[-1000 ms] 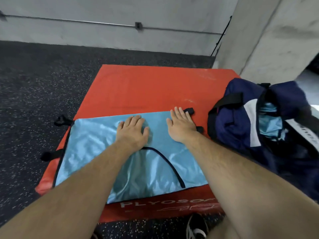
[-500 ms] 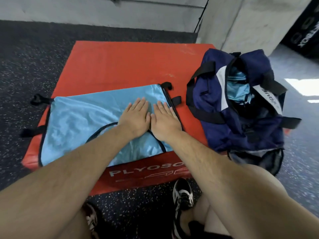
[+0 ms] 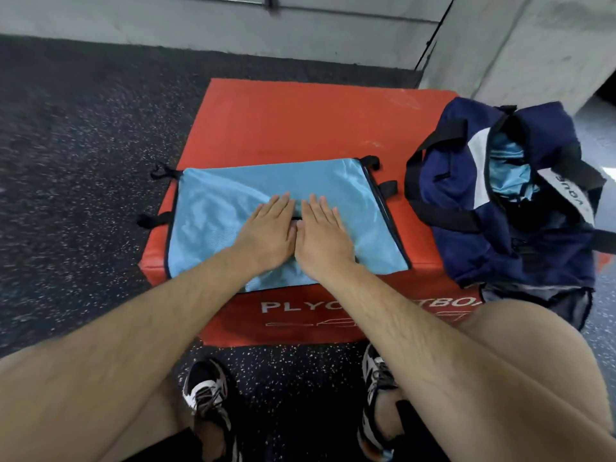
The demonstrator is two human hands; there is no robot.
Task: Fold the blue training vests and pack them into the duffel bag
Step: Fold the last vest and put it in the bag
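L hand (image 3: pixel 266 231) + R hand (image 3: pixel 321 238) lie palms down on blue vest (image 3: pixel 216 208), side by side, thumbs touching or nearly so. Fingers on both are straight and close together. They are released, pressing the fabric flat and gripping nothing.

Vest lies spread on top of red plyo box (image 3: pixel 300 121), at its near edge. Fabric runs well left of L fingers (image 3: pixel 281 203), right of R fingers (image 3: pixel 316 205), and a bit beyond the fingertips. Black trim on vest edges. Black straps (image 3: pixel 388 188) stick out right of R fingers, and more straps are far left of L fingers. A short dark bit of trim shows betw the hands.

Navy duffel bag (image 3: pixel 520 248) is further right of R fingers, well apart from them, on box's right end. It is open on top w/ light-blue fabric (image 3: pixel 506 171) inside. Bag has black handles and a white tag; lettering not fully readable.

Box front below the wrists has white lettering, partly hidden by forearms. Dark speckled floor (image 3: pixel 83 161) all around. Two sneakers (image 3: pixel 206 391) under the arms. Grey wall (image 3: pixel 200 25) beyond the fingertips.
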